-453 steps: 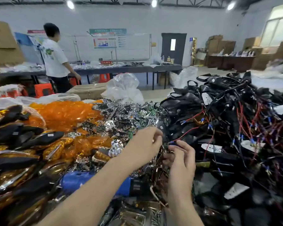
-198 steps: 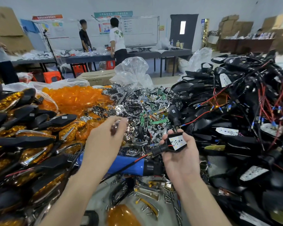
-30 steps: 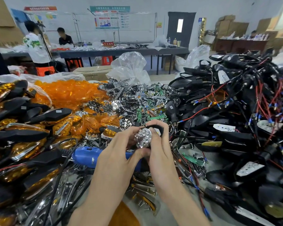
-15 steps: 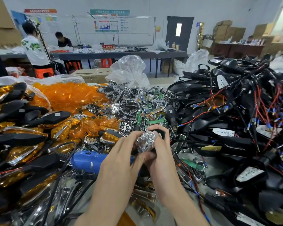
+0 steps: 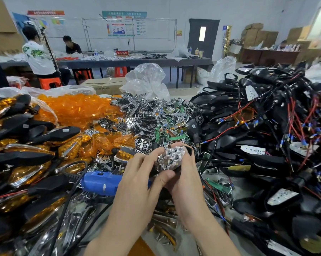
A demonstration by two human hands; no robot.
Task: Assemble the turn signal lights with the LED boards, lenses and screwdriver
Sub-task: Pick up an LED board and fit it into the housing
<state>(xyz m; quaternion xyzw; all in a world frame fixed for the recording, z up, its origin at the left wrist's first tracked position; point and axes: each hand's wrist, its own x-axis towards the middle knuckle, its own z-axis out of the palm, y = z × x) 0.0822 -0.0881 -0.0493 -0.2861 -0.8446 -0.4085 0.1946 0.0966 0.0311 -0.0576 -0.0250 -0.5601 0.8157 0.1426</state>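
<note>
My right hand (image 5: 183, 183) cups the black housing (image 5: 189, 149), its grip closed round the shell so the open face tilts up toward me. My left hand (image 5: 137, 174) pinches the chrome reflector (image 5: 170, 157) between fingertips and thumb and presses it into that shell. I judge it is being seated over the LED board, which I cannot see. The reflector is bright and dimpled with round cups. It is held just above the blue screwdriver (image 5: 100, 182) lying on the bench (image 5: 248, 191), and the orange lenses (image 5: 76, 109) are heaped well behind.
</note>
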